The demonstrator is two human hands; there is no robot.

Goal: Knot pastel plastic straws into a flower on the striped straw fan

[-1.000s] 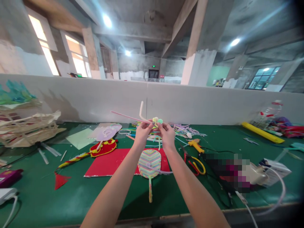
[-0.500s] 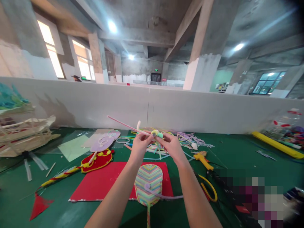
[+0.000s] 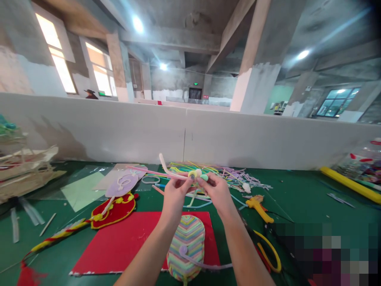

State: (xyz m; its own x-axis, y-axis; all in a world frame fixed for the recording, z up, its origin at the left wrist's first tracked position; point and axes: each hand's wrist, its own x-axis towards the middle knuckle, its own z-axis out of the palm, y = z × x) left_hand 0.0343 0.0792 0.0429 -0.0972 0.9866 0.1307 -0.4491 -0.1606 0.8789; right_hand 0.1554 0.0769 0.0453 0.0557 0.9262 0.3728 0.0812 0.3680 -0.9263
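Observation:
Both hands meet above the table around a small cluster of curled pipe cleaners in yellow, white and green. My left hand pinches it from the left, with a pink pipe cleaner and a bent whitish one sticking out leftward. My right hand has its fingers closed at the green end of the cluster; the exact grip is partly hidden. Below my wrists lies a pastel zigzag-striped fan with a lilac coil on it, and a lilac pipe cleaner trails from the coil under my right forearm.
A red board lies under the fan. Behind my hands spreads a pile of pipe cleaners. At left are a red fan with yellow trim and a wooden model; at right, a yellow glue gun and yellow loop handles.
The pink pipe cleaner has swung from slanting up to nearly level, and the whitish one has shifted left. Both hands stay together at the cluster. The view has shifted slightly, moving the table things lower.

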